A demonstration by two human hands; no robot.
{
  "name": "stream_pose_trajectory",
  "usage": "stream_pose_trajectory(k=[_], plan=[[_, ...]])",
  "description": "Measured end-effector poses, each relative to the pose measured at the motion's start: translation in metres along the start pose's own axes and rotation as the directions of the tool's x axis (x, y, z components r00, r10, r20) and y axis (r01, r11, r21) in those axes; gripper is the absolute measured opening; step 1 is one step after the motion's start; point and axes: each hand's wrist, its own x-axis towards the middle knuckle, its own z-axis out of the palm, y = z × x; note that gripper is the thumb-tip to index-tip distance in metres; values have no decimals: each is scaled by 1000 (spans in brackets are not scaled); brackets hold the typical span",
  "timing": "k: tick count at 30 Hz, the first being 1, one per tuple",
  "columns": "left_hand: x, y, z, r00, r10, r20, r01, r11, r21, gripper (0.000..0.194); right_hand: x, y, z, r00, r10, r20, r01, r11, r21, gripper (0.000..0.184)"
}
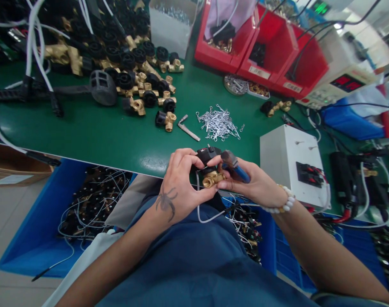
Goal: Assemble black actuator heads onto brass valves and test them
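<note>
Down at lap level, over the bench edge, we've got the valve (pixel 210 170) pinched from both sides: left hand (pixel 178 183) clamped around its black coil, right hand (pixel 248 183) gripping the brass body plus blue-handled pliers (pixel 234 167). Best bet, we reckon: keep the left grip firm so the brass can't twist. Further out sit the clips (pixel 218 123), then more valves (pixel 143 81).

green workbench (pixel 111 136), red bins (pixel 277 51), blue crates (pixel 28 238)
</note>
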Motion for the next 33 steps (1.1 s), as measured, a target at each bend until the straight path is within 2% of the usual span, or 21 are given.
stream_pose_trajectory(k=[3, 5, 6, 8, 9, 10, 13, 15, 17, 19, 20, 21, 23, 24, 25, 26, 27, 29, 30, 31, 33], plan=[[1, 0, 0, 1000, -6, -5, 6, 1000, 4, 38, -2, -7, -2, 998, -51, -47, 47, 995, -84, 42], [2, 0, -1, 1000, -30, 5, 30, 1000, 6, 39, -7, -13, -6, 962, -120, -244, 54, 964, -260, 31], [2, 1, -1, 999, -43, 12, 43, 999, 6, 39, -10, -14, -8, 900, -188, -393, 44, 936, -348, 24], [3, 1, -1, 998, -61, 23, 62, 998, -2, 40, -15, -12, -12, 678, -344, -650, 1, 884, -467, 13], [3, 1, -2, 998, -64, 24, 64, 998, -7, 39, -18, -9, -13, 598, -398, -696, -21, 860, -510, 10], [3, 1, -2, 998, -64, 26, 65, 998, -10, 39, -20, -7, -15, 605, -425, -673, -45, 826, -562, 10], [3, 1, -2, 998, -64, 28, 64, 998, -18, 38, -25, -4, -21, 874, -331, -356, -63, 649, -758, 14], [3, 1, -2, 998, -58, 28, 59, 998, -14, 38, -27, -7, -23, 912, -311, -269, -31, 601, -798, 15], [3, 1, -1, 998, -53, 27, 53, 999, -3, 39, -28, -9, -23, 759, -462, -458, -37, 672, -739, 11], [4, 1, -1, 998, -50, 29, 50, 999, 9, 39, -26, -8, -20, 512, -570, -643, -13, 743, -669, 9], [4, 1, -1, 998, -49, 28, 48, 999, 13, 39, -25, -6, -19, 474, -586, -658, -9, 744, -668, 9], [4, 1, -1, 998, -48, 27, 48, 999, 14, 39, -24, -5, -18, 540, -577, -613, -22, 718, -695, 11], [4, 0, -1, 998, -53, 24, 52, 999, 13, 39, -23, -4, -18, 815, -434, -385, -49, 610, -791, 16], [4, 0, -1, 998, -58, 23, 58, 998, 10, 39, -23, -6, -19, 902, -337, -269, -40, 555, -831, 17], [4, 0, -1, 998, -63, 22, 63, 998, 5, 39, -24, -8, -21, 937, -278, -210, -35, 525, -851, 18], [4, 0, -1, 997, -68, 22, 68, 998, 3, 39, -25, -10, -22, 925, -303, -228, -39, 521, -853, 17], [4, 0, -1, 997, -71, 24, 71, 998, 2, 39, -25, -11, -23, 863, -392, -317, -58, 548, -835, 15], [5, 0, -1, 997, -69, 28, 69, 998, 4, 39, -26, -11, -23, 641, -552, -533, -88, 636, -766, 14], [5, 0, -1, 997, -68, 29, 68, 998, 7, 39, -25, -10, -21, 571, -579, -582, -85, 664, -743, 15], [5, 0, -1, 997, -66, 29, 66, 998, 9, 39, -24, -8, -20, 563, -583, -585, -72, 671, -738, 16], [5, 0, -1, 998, -60, 29, 59, 998, 12, 39, -23, -4, -18, 733, -520, -439, -30, 619, -785, 16]])
